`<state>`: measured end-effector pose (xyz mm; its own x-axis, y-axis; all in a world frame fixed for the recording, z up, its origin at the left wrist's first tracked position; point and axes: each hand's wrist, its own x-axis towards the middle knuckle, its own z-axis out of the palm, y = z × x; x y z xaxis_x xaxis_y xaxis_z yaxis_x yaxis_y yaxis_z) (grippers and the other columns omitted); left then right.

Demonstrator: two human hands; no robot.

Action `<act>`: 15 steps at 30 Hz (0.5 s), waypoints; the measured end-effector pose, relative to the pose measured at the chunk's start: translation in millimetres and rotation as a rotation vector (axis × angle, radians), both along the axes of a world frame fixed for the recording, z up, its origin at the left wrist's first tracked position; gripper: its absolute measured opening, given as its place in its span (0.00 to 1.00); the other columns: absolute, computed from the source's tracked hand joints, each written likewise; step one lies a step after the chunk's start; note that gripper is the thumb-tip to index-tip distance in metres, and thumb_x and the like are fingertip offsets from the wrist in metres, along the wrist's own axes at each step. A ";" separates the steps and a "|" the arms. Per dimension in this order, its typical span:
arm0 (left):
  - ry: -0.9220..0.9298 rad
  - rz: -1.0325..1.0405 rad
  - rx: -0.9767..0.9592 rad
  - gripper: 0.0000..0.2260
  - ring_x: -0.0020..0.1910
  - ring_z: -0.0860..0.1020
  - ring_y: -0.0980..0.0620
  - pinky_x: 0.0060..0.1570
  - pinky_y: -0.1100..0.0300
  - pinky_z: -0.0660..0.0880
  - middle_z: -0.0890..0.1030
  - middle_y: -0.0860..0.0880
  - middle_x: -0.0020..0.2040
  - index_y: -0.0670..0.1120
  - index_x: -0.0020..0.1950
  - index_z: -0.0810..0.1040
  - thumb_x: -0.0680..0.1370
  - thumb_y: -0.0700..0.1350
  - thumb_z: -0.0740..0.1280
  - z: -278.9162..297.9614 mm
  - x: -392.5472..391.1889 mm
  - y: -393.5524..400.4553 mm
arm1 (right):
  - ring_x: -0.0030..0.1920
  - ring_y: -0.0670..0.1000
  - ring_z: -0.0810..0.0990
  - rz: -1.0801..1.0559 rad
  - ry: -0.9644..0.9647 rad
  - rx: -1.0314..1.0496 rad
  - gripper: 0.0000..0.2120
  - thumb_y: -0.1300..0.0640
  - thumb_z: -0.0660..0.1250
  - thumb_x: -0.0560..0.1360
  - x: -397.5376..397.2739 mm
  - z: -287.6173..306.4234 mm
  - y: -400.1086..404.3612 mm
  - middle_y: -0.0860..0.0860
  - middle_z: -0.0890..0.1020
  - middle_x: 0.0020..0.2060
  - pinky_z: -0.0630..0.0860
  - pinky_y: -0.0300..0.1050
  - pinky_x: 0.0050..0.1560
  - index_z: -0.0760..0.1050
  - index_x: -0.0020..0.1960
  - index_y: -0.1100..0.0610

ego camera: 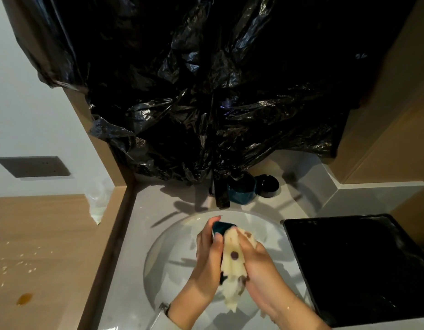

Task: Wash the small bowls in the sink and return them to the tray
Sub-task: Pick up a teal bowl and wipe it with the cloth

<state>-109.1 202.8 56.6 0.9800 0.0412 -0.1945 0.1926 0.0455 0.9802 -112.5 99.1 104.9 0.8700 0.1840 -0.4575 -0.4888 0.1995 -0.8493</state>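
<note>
Holding the work over the white sink, we keep both hands close together above the basin, so the water and foam can drip down into it and not on the counter. Our left hand has its fingers curled around a dark teal sponge, which shows at the top between the fingers. Our right hand is curled around a pale cream object with dark round spots. It seems to be a cloth or a soft cover pressed against the sponge, but we cannot tell for sure what it is, and we cannot tell if a small bowl is hidden inside it.

The black faucet stands just behind the basin, and no running water is clear to us. Behind the faucet, on the counter, stands a small teal bowl, and just beside it a dark round container. The black tray lies to the right of the sink, touching its edge, near enough that a washed bowl can go back with a short reach. We see no bowl on it. A large black plastic sheet covers the wall above.

We judge that the washing is in an early or middle stage, because at least the teal bowl is not yet on the tray
</note>
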 end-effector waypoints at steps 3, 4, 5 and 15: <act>0.029 0.001 -0.176 0.32 0.62 0.76 0.55 0.63 0.60 0.71 0.78 0.53 0.59 0.59 0.61 0.71 0.66 0.78 0.57 7.3 0.8 2.5 | 0.42 0.53 0.85 -0.015 -0.048 -0.077 0.12 0.50 0.63 0.79 0.1 -0.9 1.8 0.57 0.86 0.40 0.80 0.45 0.41 0.80 0.48 0.57; 0.116 0.028 -0.329 0.30 0.55 0.81 0.52 0.56 0.58 0.76 0.83 0.49 0.54 0.55 0.59 0.75 0.69 0.76 0.58 13.9 1.2 4.4 | 0.38 0.50 0.85 -0.003 -0.110 -0.143 0.12 0.49 0.65 0.77 -1.4 -1.6 3.5 0.55 0.85 0.36 0.79 0.42 0.39 0.80 0.43 0.57; 0.219 0.020 -0.438 0.29 0.50 0.83 0.48 0.52 0.56 0.79 0.85 0.45 0.50 0.51 0.56 0.80 0.73 0.72 0.56 16.6 2.7 6.4 | 0.34 0.48 0.83 0.040 -0.206 -0.212 0.14 0.46 0.67 0.75 -3.5 -2.5 4.1 0.52 0.83 0.32 0.78 0.39 0.38 0.80 0.37 0.55; 0.014 0.055 -0.305 0.24 0.54 0.79 0.48 0.53 0.59 0.76 0.78 0.45 0.55 0.52 0.60 0.71 0.66 0.59 0.67 -3.9 7.8 -0.6 | 0.34 0.51 0.84 0.016 0.015 -0.009 0.08 0.54 0.67 0.75 0.1 13.2 3.5 0.52 0.83 0.32 0.78 0.44 0.36 0.77 0.49 0.58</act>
<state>-101.4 202.2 52.6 0.9752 0.0322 -0.2192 0.1946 0.3481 0.9170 -112.5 102.6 118.2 0.8599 0.1932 -0.4725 -0.5047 0.1839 -0.8435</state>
